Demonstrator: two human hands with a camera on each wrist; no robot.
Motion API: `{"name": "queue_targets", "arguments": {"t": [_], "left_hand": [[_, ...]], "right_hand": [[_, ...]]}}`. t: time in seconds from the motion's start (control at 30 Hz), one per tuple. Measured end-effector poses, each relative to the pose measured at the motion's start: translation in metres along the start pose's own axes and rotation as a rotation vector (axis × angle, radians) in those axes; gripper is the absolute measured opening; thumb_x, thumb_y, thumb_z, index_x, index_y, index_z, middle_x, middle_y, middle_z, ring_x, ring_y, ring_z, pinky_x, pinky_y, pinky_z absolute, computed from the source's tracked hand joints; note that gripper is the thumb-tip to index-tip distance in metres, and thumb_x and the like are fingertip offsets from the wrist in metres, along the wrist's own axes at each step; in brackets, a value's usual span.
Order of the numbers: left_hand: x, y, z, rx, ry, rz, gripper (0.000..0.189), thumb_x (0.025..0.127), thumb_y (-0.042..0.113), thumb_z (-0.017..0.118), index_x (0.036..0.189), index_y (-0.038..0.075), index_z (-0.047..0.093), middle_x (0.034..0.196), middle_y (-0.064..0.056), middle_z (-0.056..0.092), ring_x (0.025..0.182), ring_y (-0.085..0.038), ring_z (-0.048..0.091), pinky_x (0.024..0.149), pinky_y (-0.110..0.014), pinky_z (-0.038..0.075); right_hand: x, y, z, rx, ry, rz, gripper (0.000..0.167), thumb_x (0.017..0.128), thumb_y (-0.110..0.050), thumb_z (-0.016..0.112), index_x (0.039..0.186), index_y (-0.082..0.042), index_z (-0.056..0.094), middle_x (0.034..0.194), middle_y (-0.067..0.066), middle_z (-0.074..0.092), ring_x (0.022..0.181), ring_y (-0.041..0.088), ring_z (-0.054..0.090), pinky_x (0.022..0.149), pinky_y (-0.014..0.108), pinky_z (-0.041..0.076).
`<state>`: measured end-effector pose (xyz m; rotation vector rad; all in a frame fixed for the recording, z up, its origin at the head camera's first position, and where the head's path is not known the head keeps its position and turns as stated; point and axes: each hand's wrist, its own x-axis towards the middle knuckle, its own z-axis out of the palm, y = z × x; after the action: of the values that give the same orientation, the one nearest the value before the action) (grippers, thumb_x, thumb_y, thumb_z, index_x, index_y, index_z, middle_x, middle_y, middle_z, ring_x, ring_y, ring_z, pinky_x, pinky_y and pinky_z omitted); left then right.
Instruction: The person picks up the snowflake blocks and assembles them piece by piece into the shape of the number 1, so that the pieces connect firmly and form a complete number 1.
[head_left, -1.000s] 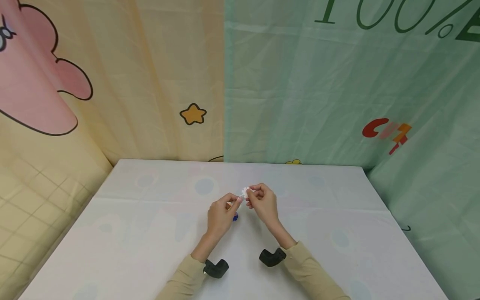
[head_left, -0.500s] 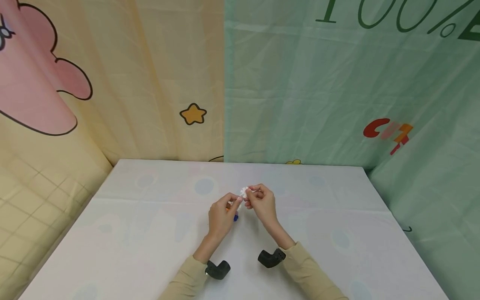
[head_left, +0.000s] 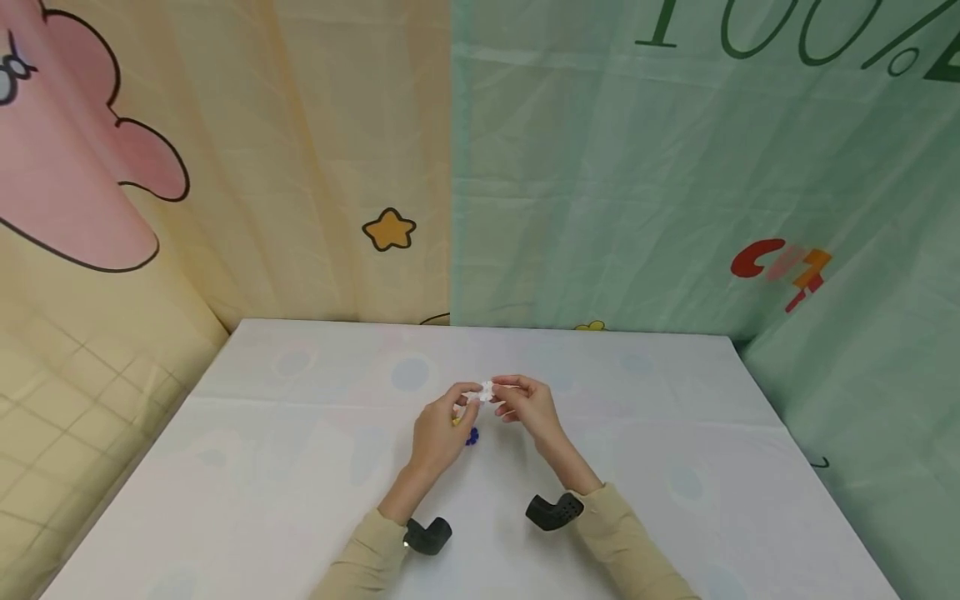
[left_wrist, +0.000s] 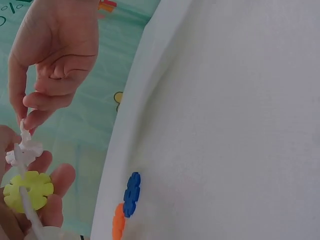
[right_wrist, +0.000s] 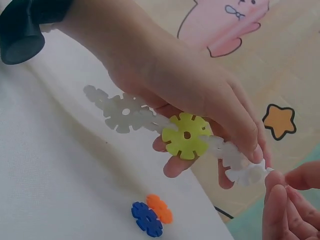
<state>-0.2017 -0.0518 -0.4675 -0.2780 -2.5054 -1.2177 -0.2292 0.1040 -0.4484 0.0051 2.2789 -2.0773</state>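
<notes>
My left hand holds a chain of interlocking snowflake discs. In the right wrist view, a yellow disc sits mid-chain against the fingers, with pale whitish discs trailing to one side. White discs at the other end are gripped between the left thumb and fingers. My right hand pinches the tip of that white end; its fingertips cover part of the piece. Below the hands, a blue disc and an orange disc touch each other, apparently lying on the table.
A white cloth covers the table, whose far edge meets printed curtains. Black wrist cameras sit on both forearms. A yellow curtain and a green curtain stand behind.
The white end piece has turned and dropped slightly between the hands. My right hand's fingers have shifted and stretched out more. The left hand stays nearly in place.
</notes>
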Motion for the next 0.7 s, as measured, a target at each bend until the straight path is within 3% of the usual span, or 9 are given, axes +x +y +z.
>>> {"name": "queue_targets", "arguments": {"t": [0.13,0.37,0.7], "left_hand": [[0.001,-0.002,-0.003,0.041,-0.014,-0.022,0.025,0.088,0.035,0.068,0.11,0.022,0.068,0.088,-0.006,0.07,0.046,-0.005,0.035,0.044,-0.021,0.028],[-0.003,-0.011,-0.013,0.027,0.006,-0.048,0.025,0.088,0.033,0.07,0.109,0.021,0.068,0.089,-0.009,0.069,0.04,0.0,0.043,0.042,-0.02,0.034],[0.003,-0.024,-0.029,-0.001,0.006,-0.099,0.025,0.093,0.033,0.064,0.115,0.022,0.065,0.095,-0.011,0.066,0.046,-0.004,0.052,0.046,-0.021,0.039]], "right_hand": [[0.001,-0.001,0.0,-0.003,-0.048,0.022,0.03,0.09,-0.016,0.066,0.114,0.002,0.064,0.08,0.004,0.073,0.056,0.007,0.062,0.055,0.02,0.051],[-0.001,0.003,0.003,-0.036,-0.067,-0.03,0.033,0.094,-0.023,0.062,0.115,0.001,0.063,0.09,0.014,0.073,0.057,0.008,0.061,0.055,0.022,0.05],[0.008,0.023,0.007,-0.309,-0.107,-0.051,0.025,0.091,-0.014,0.064,0.112,-0.002,0.065,0.09,0.016,0.069,0.059,0.015,0.061,0.053,0.024,0.049]]}}
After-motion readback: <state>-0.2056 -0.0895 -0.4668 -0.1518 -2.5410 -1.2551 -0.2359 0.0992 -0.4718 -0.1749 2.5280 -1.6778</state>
